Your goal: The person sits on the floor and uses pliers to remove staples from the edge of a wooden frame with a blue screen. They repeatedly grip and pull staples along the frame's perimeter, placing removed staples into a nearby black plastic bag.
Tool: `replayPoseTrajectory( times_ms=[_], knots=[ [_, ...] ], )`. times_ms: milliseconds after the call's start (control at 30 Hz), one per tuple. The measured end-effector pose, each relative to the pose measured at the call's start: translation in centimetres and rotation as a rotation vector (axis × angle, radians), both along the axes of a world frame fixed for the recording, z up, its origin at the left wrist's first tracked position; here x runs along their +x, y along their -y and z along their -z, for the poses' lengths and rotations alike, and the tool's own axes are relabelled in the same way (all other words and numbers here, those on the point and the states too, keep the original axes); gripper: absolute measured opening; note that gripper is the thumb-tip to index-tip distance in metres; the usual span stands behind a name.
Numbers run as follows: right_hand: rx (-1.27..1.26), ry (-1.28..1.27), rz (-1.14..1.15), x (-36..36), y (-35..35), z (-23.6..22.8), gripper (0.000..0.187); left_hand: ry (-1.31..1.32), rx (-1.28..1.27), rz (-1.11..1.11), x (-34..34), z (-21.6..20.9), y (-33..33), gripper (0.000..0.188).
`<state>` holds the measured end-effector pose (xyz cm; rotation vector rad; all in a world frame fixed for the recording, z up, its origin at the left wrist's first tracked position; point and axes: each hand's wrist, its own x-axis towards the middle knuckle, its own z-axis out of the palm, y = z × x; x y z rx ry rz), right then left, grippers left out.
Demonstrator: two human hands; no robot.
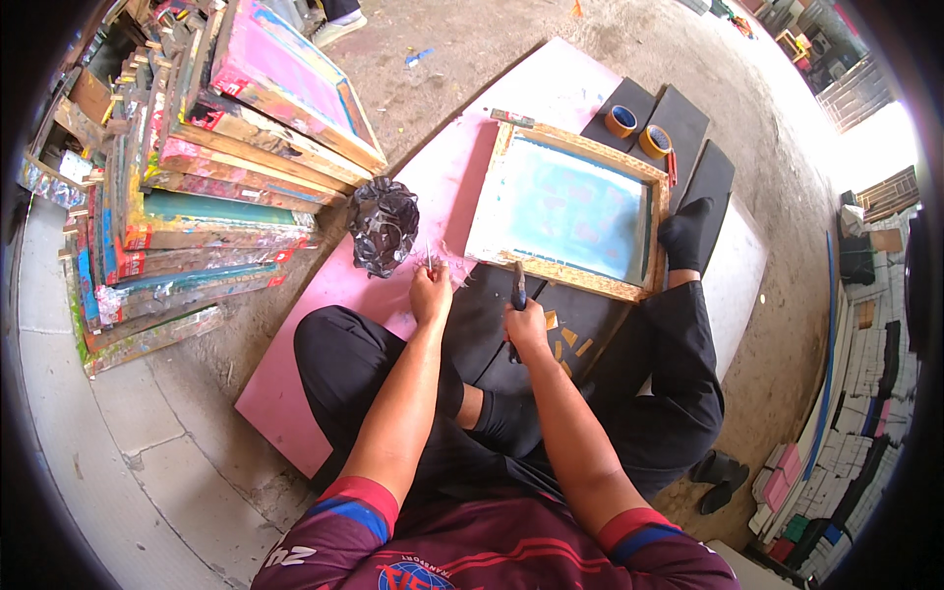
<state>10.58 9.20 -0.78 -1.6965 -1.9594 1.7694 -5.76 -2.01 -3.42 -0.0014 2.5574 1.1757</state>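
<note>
My left hand is closed around a small thin tool with a silvery tip; its exact kind is too small to make out. Beside it lies a crumpled black plastic bag. My right hand grips a black-handled tool, its head up against the near edge of a wooden screen-printing frame. Pale blue mesh fills that frame, which lies flat between my hands and my right foot. Small tan scraps are scattered just right of my right hand.
A tall stack of paint-stained screen frames leans at the left. Two tape rolls, one beside the other, sit on black boards beyond the frame. A pink board lies beneath my crossed legs. Dark sandals rest at right.
</note>
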Motion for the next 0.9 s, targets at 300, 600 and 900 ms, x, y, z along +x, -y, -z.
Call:
replayPoseTrajectory(
  times_ms=[300,600,900],
  knots=[
    [-0.306,-0.226,0.102,0.9,0.3,-2.7,0.023,0.016,0.256,0.003,0.3,1.0,-0.4,0.041],
    [0.081,-0.052,-0.123,1.3,-0.6,0.7,0.039,-0.06,0.391,0.091,0.6,3.8,-0.8,0.029],
    [0.328,0.148,-0.203,-0.4,0.0,-1.8,0.046,-0.013,0.443,0.104,0.9,3.2,-0.8,0.028]
  ],
)
